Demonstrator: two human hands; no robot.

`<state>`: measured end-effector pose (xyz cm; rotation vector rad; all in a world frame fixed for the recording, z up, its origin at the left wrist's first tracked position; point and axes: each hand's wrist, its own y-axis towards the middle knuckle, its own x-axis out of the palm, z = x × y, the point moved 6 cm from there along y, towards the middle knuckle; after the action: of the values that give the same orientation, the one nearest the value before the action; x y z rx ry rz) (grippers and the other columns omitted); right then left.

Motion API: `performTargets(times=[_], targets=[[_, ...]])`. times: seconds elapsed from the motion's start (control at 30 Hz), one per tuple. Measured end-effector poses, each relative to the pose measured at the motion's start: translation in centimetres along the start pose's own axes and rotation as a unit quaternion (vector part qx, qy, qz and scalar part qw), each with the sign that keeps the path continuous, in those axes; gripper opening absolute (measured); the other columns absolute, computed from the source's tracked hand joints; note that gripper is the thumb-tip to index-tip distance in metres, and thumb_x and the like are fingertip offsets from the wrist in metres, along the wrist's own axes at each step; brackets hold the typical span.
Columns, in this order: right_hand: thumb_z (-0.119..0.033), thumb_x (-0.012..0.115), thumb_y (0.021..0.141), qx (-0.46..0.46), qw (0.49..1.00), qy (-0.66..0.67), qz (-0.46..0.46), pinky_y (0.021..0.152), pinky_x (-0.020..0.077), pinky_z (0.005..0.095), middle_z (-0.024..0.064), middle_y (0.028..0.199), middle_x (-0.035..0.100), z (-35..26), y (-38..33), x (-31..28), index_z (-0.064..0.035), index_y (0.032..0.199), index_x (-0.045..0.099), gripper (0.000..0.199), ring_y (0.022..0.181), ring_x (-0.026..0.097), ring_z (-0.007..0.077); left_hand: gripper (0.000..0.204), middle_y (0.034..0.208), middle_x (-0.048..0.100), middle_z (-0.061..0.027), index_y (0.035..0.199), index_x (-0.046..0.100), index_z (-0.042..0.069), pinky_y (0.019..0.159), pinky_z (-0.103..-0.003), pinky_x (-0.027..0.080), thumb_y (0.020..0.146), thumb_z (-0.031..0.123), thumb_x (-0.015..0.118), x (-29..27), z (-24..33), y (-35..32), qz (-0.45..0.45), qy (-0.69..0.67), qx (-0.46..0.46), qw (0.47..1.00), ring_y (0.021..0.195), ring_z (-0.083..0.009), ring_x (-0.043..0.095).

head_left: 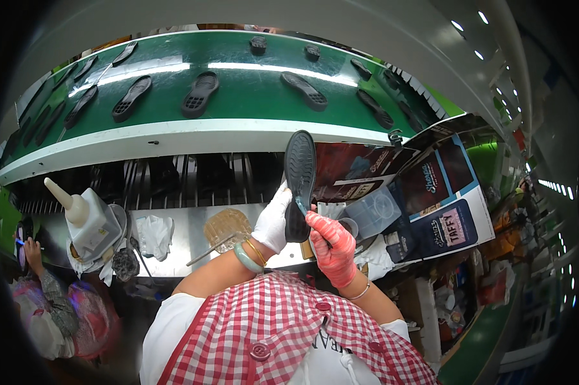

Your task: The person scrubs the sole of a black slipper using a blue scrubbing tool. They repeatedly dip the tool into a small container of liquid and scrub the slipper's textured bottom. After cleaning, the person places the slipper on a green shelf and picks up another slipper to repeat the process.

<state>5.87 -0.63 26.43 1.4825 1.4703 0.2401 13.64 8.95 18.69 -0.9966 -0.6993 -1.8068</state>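
Hands meet at one black shoe sole (300,173), held upright above the metal workbench (187,240). Left hand (273,221), in a white glove, is closed around the lower end of the sole from the left side; a pale green bangle (246,258) and a thin gold bracelet (257,251) sit on that wrist. Right hand (333,247), in a pink-and-white glove, is closed around a small tool whose pale tip (300,205) touches the face of the sole near its narrow middle. The tread side of the sole faces the camera, toe end up.

Below the hands, a red-and-white checked apron (283,327) covers the person's front. On the workbench to the left lie a round amber mesh pad (227,226), a crumpled white cloth (153,234) and a white squeeze bottle with a cone nozzle (87,218). To the right stand a clear plastic container (376,212) and printed cardboard sheets (440,199).

Behind the bench runs a green conveyor belt (244,96) carrying more black soles (200,94), spaced apart. At the far left edge, another person's sleeve (55,301) is in view.
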Motion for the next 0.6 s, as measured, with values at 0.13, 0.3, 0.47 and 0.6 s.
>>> performTargets(times=[0.13,0.3,0.47,0.6], targets=[[-0.001,0.060,0.084,0.025,1.000,0.009,-0.007,0.074,0.0506,0.0315,0.0144,0.096,0.065,-0.4,-0.5,-0.4,0.0009,0.105,0.061,0.022,0.083,0.065,0.0254,0.038,0.117,0.052,-0.0094,0.134,0.035,0.012,0.081,-0.036,0.051,0.099,0.025,0.033,-0.1,0.7,0.4,-0.017,0.009,0.005,1.000,0.095,-0.0242,0.059],[-0.005,0.056,0.089,0.114,0.988,0.048,0.090,0.073,0.0502,0.0271,0.0122,0.094,0.065,1.4,-1.7,-1.8,0.0031,0.106,0.059,0.020,0.081,0.064,0.0207,0.039,0.117,0.053,-0.0094,0.135,0.035,0.011,0.081,-0.035,0.051,0.099,0.026,0.032,-0.6,1.3,1.3,-0.046,-0.006,0.010,0.999,0.093,-0.0227,0.060],[-0.014,0.051,0.092,0.235,0.902,0.236,0.275,0.068,0.0520,0.0263,0.0093,0.090,0.063,3.2,-0.7,-3.5,0.0026,0.106,0.058,0.023,0.073,0.061,0.0160,0.041,0.116,0.053,-0.0096,0.137,0.033,0.012,0.082,-0.033,0.051,0.098,0.026,0.033,-1.4,0.9,1.1,-0.021,-0.005,0.005,1.000,0.095,-0.0220,0.060],[-0.019,0.053,0.091,0.291,0.857,0.298,0.303,0.066,0.0525,0.0282,0.0093,0.094,0.061,5.0,-1.3,-3.3,0.0019,0.106,0.057,0.026,0.074,0.061,0.0171,0.043,0.116,0.053,-0.0092,0.139,0.029,0.013,0.082,-0.032,0.051,0.098,0.023,0.034,-0.7,-0.1,0.2,-0.008,0.008,0.013,1.000,0.096,-0.0216,0.060]])
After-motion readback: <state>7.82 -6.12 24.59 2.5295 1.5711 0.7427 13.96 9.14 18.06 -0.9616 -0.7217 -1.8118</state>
